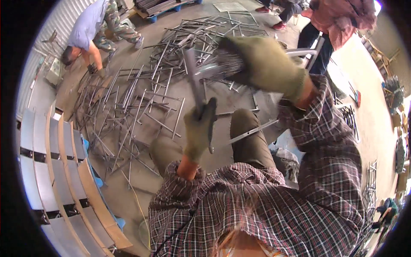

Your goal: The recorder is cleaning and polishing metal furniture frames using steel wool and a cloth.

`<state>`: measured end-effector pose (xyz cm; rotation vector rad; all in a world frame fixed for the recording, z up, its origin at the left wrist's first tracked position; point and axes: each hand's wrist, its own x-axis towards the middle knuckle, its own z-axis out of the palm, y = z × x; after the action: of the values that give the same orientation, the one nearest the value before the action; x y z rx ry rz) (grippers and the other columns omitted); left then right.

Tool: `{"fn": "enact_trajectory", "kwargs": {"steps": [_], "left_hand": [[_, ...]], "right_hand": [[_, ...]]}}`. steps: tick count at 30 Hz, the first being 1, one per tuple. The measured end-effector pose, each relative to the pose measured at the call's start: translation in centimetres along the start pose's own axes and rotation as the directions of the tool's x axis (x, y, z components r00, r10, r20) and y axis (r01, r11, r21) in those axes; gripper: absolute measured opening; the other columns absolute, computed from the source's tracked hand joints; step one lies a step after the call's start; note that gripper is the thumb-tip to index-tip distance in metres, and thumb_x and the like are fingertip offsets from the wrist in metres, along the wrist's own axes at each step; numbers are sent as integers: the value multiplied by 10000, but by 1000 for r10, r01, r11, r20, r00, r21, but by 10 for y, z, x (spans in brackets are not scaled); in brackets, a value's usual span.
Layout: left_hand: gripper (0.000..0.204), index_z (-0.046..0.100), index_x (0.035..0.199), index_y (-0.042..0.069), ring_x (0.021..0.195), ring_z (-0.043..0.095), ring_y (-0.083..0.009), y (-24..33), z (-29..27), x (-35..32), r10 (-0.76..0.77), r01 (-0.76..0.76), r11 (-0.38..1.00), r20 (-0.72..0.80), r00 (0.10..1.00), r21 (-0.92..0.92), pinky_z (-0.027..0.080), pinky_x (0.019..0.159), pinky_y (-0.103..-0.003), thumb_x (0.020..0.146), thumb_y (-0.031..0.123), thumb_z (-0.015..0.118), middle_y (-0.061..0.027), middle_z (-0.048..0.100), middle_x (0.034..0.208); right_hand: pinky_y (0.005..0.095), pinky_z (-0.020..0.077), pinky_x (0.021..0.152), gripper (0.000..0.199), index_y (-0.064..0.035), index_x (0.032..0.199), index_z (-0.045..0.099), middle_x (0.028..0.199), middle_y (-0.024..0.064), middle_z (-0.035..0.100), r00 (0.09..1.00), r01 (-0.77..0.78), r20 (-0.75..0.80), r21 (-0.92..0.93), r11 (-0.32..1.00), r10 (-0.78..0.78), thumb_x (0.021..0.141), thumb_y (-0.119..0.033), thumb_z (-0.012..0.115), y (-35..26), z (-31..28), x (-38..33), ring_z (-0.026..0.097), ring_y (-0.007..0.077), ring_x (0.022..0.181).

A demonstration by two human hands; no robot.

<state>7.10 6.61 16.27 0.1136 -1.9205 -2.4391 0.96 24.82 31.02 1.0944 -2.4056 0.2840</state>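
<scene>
My left hand (pixel 199 132), in a green and dark work glove, is closed around the upright bar of a grey metal frame (pixel 195 81). The frame is held up above my knees, and a crossbar runs right from it beneath my other hand. My right hand (pixel 272 66), gloved the same way, is closed over what looks like a wire brush (pixel 229 64). Its bristles meet the frame near the crossbar joint, smeared by motion. The brush's handle is hidden by the glove. A flat metal bar (pixel 252 132) slants across my right thigh.
A large heap of metal tube frames (pixel 141 94) covers the floor ahead and left. Stacked grey panels with cardboard strips (pixel 64 171) stand at the left. One person (pixel 87 30) bends over the heap; others (pixel 338 21) are at the far right. Cloth (pixel 287 160) lies by my right knee.
</scene>
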Motion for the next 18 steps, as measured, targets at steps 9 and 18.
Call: {"fn": "enact_trajectory", "kwargs": {"steps": [9, 18], "left_hand": [[328, 526, 636, 141, 458, 332, 2, -2, 18, 14, 57, -60, 998, -85, 995, -32, 209, 418, -226, 921, 248, 648, 82, 427, 539], [216, 540, 751, 149, 404, 306, -8, -28, -30, 24, 40, -39, 937, -3, 999, -346, 196, 366, -210, 943, 213, 616, 89, 364, 543]], "right_hand": [[361, 507, 810, 304, -34, 1058, 603, 1132, 127, 587, 981, -68, -190, -525, 849, -38, 764, -109, 587, -22, 28, -6, 614, 258, 961], [395, 446, 946, 412, -51, 1164, 570, 1178, 161, 575, 979, -204, -98, -431, 879, 179, 760, -61, 646, 110, -9, -62, 560, 300, 1085]]}}
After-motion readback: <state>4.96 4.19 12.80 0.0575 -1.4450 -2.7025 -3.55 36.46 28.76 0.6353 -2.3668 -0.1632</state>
